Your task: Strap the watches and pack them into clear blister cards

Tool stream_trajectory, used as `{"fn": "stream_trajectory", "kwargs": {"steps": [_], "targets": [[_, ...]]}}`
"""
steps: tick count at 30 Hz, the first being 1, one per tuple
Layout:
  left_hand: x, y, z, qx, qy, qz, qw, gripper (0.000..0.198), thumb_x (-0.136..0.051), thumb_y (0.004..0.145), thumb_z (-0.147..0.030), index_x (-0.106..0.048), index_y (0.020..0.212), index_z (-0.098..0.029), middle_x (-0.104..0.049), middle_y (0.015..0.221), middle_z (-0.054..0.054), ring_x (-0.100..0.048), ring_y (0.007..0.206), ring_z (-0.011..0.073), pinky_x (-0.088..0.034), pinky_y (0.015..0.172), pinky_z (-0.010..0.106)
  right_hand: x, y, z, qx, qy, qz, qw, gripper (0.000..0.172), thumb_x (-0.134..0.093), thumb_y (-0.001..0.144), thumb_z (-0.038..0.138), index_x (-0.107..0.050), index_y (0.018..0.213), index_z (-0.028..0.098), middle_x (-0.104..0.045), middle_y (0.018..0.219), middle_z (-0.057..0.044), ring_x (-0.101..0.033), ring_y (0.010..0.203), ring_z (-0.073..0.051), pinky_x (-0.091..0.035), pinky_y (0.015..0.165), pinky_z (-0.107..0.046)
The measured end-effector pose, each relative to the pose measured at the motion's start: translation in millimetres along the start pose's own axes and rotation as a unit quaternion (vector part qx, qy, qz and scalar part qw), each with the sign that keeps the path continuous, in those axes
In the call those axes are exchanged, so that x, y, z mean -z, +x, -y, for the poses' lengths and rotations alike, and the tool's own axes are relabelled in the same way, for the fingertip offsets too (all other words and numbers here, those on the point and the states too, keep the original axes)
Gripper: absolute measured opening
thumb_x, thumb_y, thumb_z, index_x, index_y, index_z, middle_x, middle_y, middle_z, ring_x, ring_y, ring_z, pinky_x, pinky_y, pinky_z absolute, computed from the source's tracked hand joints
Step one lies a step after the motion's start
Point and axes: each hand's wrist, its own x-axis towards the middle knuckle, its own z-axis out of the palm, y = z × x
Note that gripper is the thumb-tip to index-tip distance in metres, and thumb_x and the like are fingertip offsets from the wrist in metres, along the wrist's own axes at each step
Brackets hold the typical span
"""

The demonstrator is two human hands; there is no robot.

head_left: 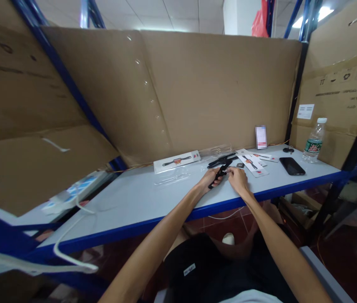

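Observation:
My left hand [211,177] is closed around a black watch strap [220,171], held tilted just above the table's front part. The fingers of my right hand [237,179] are pinched together at the strap's right side; what lies between the fingertips is too small to make out. Just behind my hands lie more black straps [219,160]. Beside my right hand is a small dark square piece [240,165]. Printed cards [251,162] with a strap picture overlap to the right. A white boxed pack [177,161] with a similar picture lies at the back left.
Clear plastic trays [172,178] lie left of my hands on the white table [128,198]. A black phone [292,166], a water bottle [314,141] and keys [288,150] are at the right. Another phone [260,137] leans on the cardboard wall [203,92]. A white cable [61,240] hangs at left.

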Motion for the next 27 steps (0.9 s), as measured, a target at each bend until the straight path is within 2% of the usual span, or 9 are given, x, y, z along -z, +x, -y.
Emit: {"fn": "stream_trajectory", "kwargs": {"steps": [3,5,8,10,12,15,18,23,27], "targets": [[0.1,0.6,0.9,-0.005,-0.002,-0.003,1.0,0.029,-0.051,0.101,-0.039,-0.05,0.083,-0.017,-0.044,0.057,-0.005,-0.031,0.036,0.0032,-0.011,0.033,0.015,-1.1,0.9,-0.3,0.041,0.032,0.007,0.999,0.04,-0.053,0.09,0.008,-0.08,0.11,0.028,-0.079,0.112,-0.005,-0.071,0.106,-0.024,-0.05,0.09,-0.029],[0.2,0.8,1.3,-0.007,-0.003,-0.003,1.0,0.029,-0.052,0.1,-0.04,-0.05,0.082,-0.017,-0.044,0.057,-0.005,-0.031,0.036,0.0033,-0.011,0.033,0.015,-1.2,1.1,-0.1,0.064,0.047,0.023,0.997,0.04,-0.052,0.089,0.006,-0.081,0.103,0.029,-0.079,0.11,-0.003,-0.071,0.106,-0.023,-0.05,0.091,-0.028],[0.0,0.5,1.4,-0.007,-0.005,-0.01,1.0,0.029,-0.052,0.1,-0.04,-0.05,0.082,-0.017,-0.043,0.057,-0.005,-0.03,0.036,0.0032,-0.011,0.033,0.015,-0.6,0.6,0.4,0.017,0.022,0.015,1.0,0.036,-0.052,0.089,0.007,-0.082,0.097,0.026,-0.08,0.106,-0.005,-0.072,0.104,-0.025,-0.051,0.089,-0.03],[-0.4,0.0,1.0,-0.006,-0.007,-0.014,1.0,0.028,-0.052,0.1,-0.039,-0.05,0.083,-0.017,-0.042,0.057,-0.006,-0.03,0.036,0.0033,-0.011,0.034,0.015,-0.4,0.1,0.8,-0.003,0.01,0.0,1.0,0.036,-0.052,0.09,0.009,-0.081,0.103,0.025,-0.08,0.108,-0.006,-0.072,0.104,-0.026,-0.051,0.088,-0.031],[-1.1,-0.7,0.4,-0.005,-0.008,-0.016,1.0,0.027,-0.052,0.1,-0.038,-0.049,0.083,-0.018,-0.042,0.057,-0.006,-0.03,0.036,0.0034,-0.011,0.034,0.015,-0.5,0.0,0.9,0.026,0.025,0.005,0.999,0.039,-0.052,0.091,0.008,-0.08,0.111,0.027,-0.079,0.111,-0.005,-0.071,0.106,-0.025,-0.051,0.09,-0.03],[-2.8,-1.8,-0.9,-0.003,-0.004,-0.014,1.0,0.027,-0.049,0.101,-0.037,-0.049,0.082,-0.017,-0.042,0.056,-0.005,-0.031,0.036,0.0035,-0.011,0.034,0.016,-0.4,0.5,0.5,0.065,0.044,0.029,0.997,0.042,-0.051,0.09,0.005,-0.081,0.106,0.029,-0.08,0.108,-0.003,-0.071,0.106,-0.023,-0.051,0.092,-0.029],[-4.8,-2.6,-2.3,-0.002,0.002,-0.021,1.0,0.028,-0.045,0.103,-0.034,-0.05,0.081,-0.017,-0.042,0.056,-0.005,-0.031,0.036,0.0035,-0.012,0.034,0.016,1.0,0.2,0.8,0.02,0.019,0.018,0.999,0.039,-0.052,0.09,0.006,-0.082,0.101,0.027,-0.08,0.106,-0.005,-0.072,0.104,-0.024,-0.051,0.09,-0.03],[-7.2,-2.8,-3.6,-0.005,-0.005,-0.035,0.999,0.027,-0.04,0.105,-0.03,-0.051,0.084,-0.016,-0.042,0.056,-0.005,-0.031,0.036,0.0037,-0.012,0.034,0.015,5.2,-1.0,4.7,0.027,-0.014,0.028,0.999,0.039,-0.05,0.095,0.011,-0.077,0.116,0.028,-0.077,0.117,-0.004,-0.07,0.111,-0.023,-0.05,0.093,-0.029],[-7.9,-3.1,-4.0,-0.004,-0.006,-0.03,1.0,0.031,-0.04,0.105,-0.03,-0.049,0.079,-0.016,-0.042,0.055,-0.005,-0.031,0.036,0.0034,-0.013,0.034,0.015,7.0,-0.1,6.1,-0.027,-0.064,0.033,0.997,0.035,-0.049,0.097,0.015,-0.074,0.119,0.025,-0.077,0.115,-0.007,-0.07,0.111,-0.025,-0.051,0.092,-0.031]]}}
